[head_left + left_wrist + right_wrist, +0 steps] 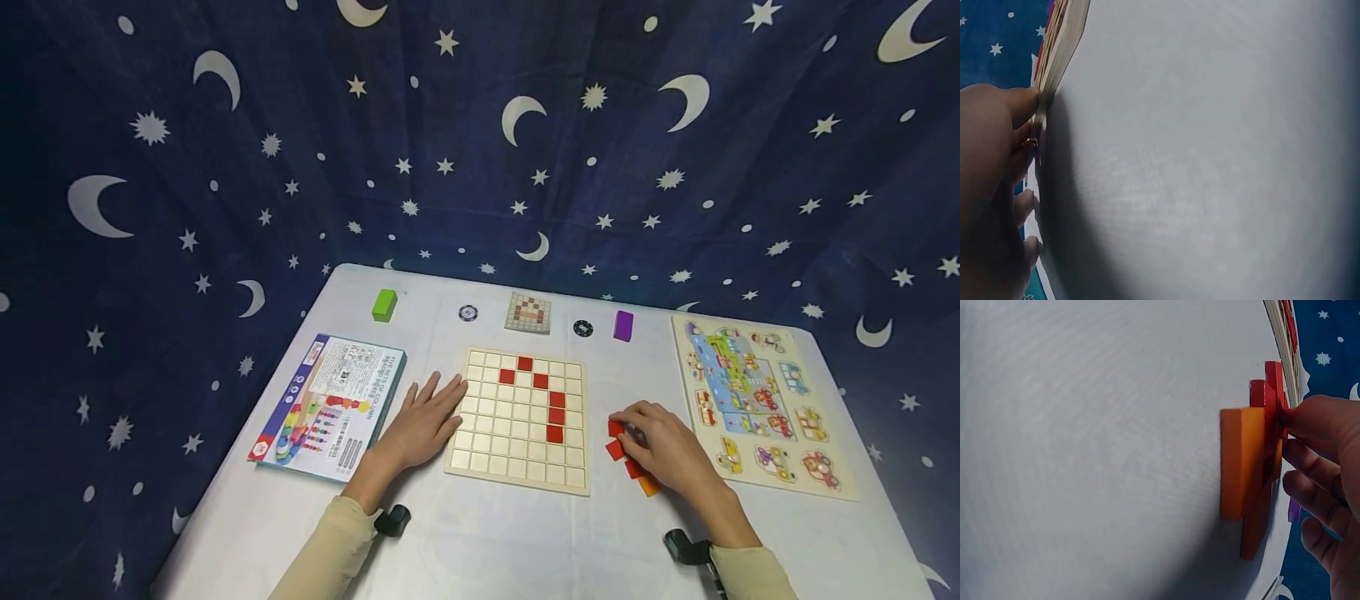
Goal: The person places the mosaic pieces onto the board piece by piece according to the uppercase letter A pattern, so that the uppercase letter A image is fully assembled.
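Observation:
A wooden grid board (517,478) lies mid-table, with several red square tiles (557,416) set in its cells. My left hand (423,425) rests spread at the board's left edge, its fingertips touching the rim; in the left wrist view the thumb (1022,103) is against the board's side. To the right of the board, my right hand (666,446) pinches a red tile (615,427) between thumb and fingers over a small group of loose tiles. Other red tiles and an orange tile (649,486) lie beside and under that hand; the orange one (1241,465) is nearest in the right wrist view.
A boxed toy (337,408) lies at left, a picture puzzle board (817,475) at right. Along the back are a green block (385,305), a blue-white chip (468,313), a pattern card (528,312), a black chip (582,328) and a purple block (623,326).

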Motion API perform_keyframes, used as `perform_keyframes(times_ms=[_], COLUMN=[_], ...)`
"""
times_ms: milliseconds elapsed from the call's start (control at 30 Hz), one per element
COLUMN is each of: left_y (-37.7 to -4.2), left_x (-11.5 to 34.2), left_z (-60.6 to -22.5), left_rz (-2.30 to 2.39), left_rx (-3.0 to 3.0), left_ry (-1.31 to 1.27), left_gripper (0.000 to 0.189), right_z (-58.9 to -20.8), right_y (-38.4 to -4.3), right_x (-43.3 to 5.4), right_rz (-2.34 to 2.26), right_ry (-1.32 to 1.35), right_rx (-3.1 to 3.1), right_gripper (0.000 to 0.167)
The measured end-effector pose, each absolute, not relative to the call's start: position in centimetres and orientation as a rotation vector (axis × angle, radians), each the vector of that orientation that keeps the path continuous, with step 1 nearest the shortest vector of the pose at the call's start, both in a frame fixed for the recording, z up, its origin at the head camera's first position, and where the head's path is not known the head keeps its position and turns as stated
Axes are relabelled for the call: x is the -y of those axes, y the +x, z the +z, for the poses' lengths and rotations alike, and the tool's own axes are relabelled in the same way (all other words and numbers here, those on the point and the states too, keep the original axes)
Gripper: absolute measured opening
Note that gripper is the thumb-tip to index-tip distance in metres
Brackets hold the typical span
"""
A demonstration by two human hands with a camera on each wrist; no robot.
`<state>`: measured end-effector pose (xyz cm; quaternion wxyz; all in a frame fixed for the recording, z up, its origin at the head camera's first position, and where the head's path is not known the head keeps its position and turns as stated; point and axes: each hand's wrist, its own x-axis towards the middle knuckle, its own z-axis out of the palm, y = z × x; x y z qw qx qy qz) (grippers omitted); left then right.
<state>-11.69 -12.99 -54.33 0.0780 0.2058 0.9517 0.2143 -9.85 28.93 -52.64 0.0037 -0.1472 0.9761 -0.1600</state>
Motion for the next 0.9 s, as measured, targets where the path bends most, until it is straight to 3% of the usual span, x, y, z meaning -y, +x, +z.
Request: perform_keyframes(times_ms=[333,900], left_y=[-11.7,-11.8], left_x=[13.0,13.0], left_z=[-54.5,-54.5], left_rz=[0.642,0.641], left_rx=[-2.858,-2.853], left_ry=[0.626,0.635], left_gripper=[0.058,0.059], right_z=[-52.3,-52.2], right_y=[-9.9,-10.7], right_x=[-28.8,-27.4], right_rz=[-0.454,-0.538], right_ry=[-0.463,-0.484], right_rx=[-3.041,-3.115], right_gripper=[0.039,0.035])
